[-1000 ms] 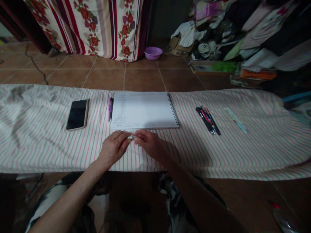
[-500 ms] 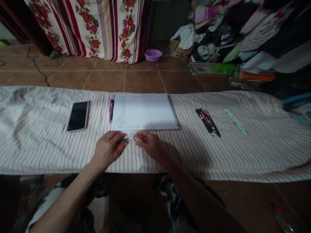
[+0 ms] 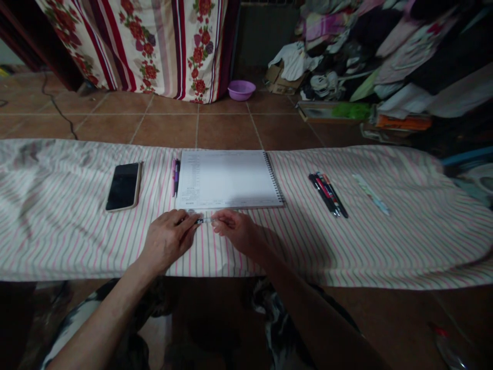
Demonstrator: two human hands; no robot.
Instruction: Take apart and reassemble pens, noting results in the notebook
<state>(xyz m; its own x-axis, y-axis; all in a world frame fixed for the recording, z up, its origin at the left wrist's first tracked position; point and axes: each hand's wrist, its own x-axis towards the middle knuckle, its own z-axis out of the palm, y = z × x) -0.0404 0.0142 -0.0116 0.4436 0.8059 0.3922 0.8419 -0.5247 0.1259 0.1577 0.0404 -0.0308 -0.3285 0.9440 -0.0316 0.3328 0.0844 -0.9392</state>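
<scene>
At the far left, a thin dark cable (image 3: 57, 110) is trailing across the brown tiled floor (image 3: 165, 128) behind a table (image 3: 57, 221) wearing a white cloth with pink and grey stripes. On the table's left part, a black-screened smartphone in a pale case (image 3: 124, 186) is lying face up, slightly slanted. Beyond it, a cream curtain with red flowers and dark red stripes (image 3: 165, 46) is hanging down near the floor.

Nearer the middle, the left hand (image 3: 169, 237) is closing its fingers around the dark end of a slim black-and-clear pen (image 3: 207, 220). Past that hand, a slender pink pen (image 3: 173, 177) and a purple-and-black pen (image 3: 177, 174) are lying side by side, just beside the left edge of a white spiral-bound notebook (image 3: 234, 177). The slim pen is spanning the narrow gap between the hands, in front of the notebook's near edge. The right hand (image 3: 236, 228) is pinching the pen's clear end between bent fingers. The notebook is lying open, its dark coil running down the right side.

Farther right, a cluster of black, red and orange pens (image 3: 328, 194) is resting diagonally, and a pale, patterned slender stick (image 3: 372, 194) is lying near it.
</scene>
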